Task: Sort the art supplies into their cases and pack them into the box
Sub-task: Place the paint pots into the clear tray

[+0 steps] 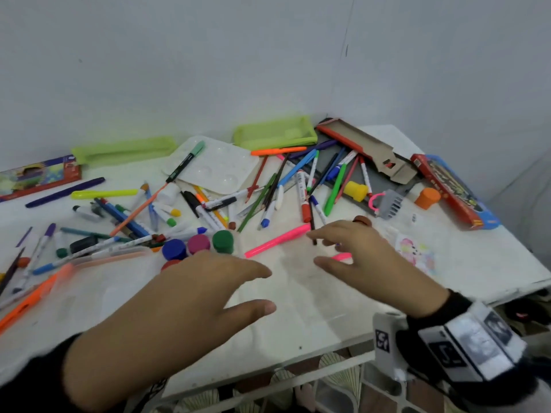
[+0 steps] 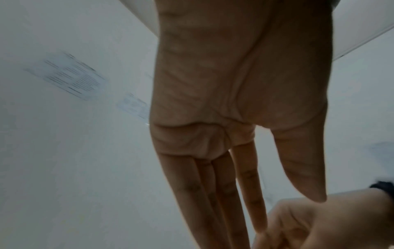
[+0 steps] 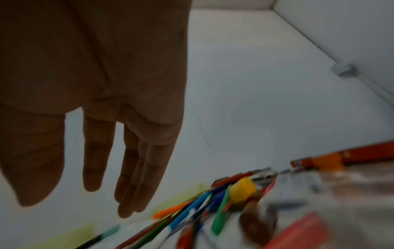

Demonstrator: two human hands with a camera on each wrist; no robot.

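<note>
Pens, markers and pencils [image 1: 286, 186] lie scattered over the white table [image 1: 298, 308]. My left hand [image 1: 262, 289] hovers low over the near middle of the table with fingers stretched out, holding nothing; the left wrist view shows its straight fingers [image 2: 213, 193]. To its right, my right hand [image 1: 316, 247] is spread loosely just above a pink marker [image 1: 277, 240], also holding nothing. Its fingers [image 3: 132, 176] hang straight in the right wrist view, above blurred pens [image 3: 202, 210]. A second pink marker [image 1: 341, 257] peeks out under the right palm.
Two green cases [image 1: 125, 150] [image 1: 274, 134] lie at the back beside a white palette [image 1: 220, 165]. An open cardboard sleeve [image 1: 366, 150] and a red-blue pencil box [image 1: 453, 189] lie at the right. Blue, magenta and green paint pots [image 1: 199, 243] stand left of centre. A clear box [image 1: 74, 281] sits near left.
</note>
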